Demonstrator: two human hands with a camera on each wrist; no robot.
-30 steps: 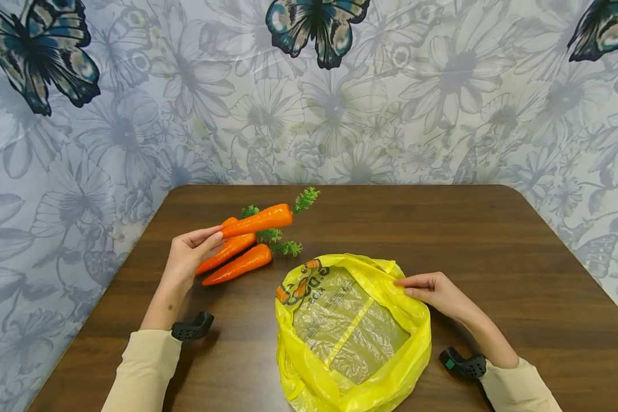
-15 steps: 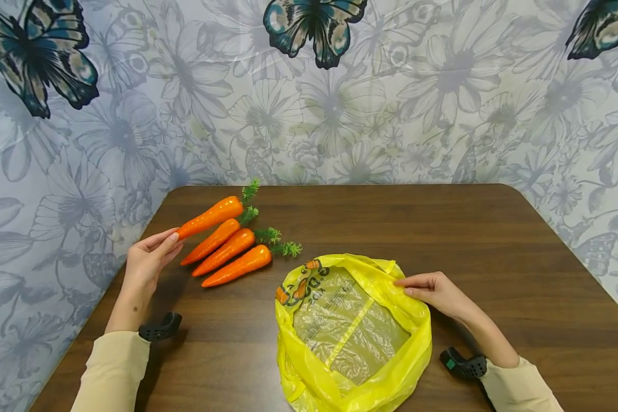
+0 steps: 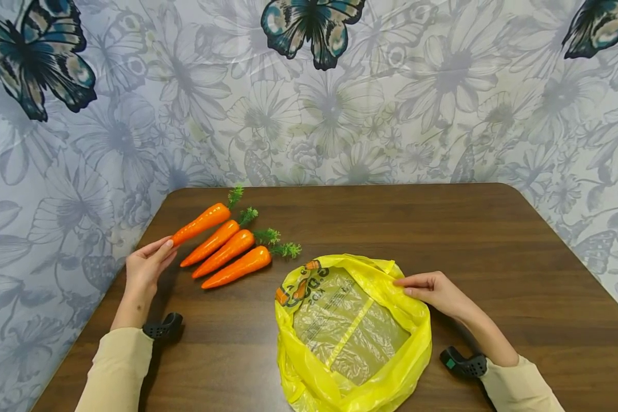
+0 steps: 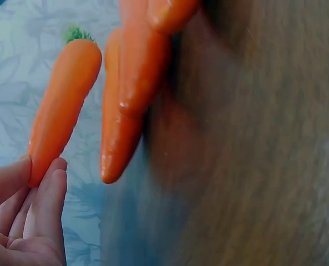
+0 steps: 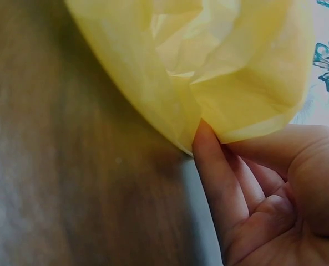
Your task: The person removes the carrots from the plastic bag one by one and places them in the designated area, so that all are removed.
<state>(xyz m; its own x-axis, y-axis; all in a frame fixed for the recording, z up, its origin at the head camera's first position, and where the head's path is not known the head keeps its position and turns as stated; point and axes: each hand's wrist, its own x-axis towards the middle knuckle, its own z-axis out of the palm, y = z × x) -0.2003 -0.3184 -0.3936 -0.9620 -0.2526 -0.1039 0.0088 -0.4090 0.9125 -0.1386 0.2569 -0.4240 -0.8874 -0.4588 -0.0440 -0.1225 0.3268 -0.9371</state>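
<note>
My left hand point(image 3: 145, 269) pinches an orange carrot point(image 3: 202, 223) by its thin tip, the green tuft pointing away to the back right. Beside it three more carrots lie in a slanted row on the table, the nearest carrot point(image 3: 238, 268) lowest. In the left wrist view the held carrot point(image 4: 65, 108) stands apart from the others, between thumb and fingertips. My right hand point(image 3: 438, 293) pinches the right rim of a yellow plastic bag point(image 3: 417, 320), whose mouth is wide and shows the see-through inside. Up close in the right wrist view, thumb and forefinger grip the bag's edge point(image 5: 247, 105).
The brown wooden table point(image 3: 520, 274) ends at a wall point(image 3: 391, 126) covered with grey flowers and butterflies. Black wrist straps point(image 3: 163, 326) are worn on both arms, over the ends of light sleeves.
My left hand has carried the pinched carrot leftward from over the other carrots to the left end of their row, then slightly lower. The right hand and the bag have stayed in place.
</note>
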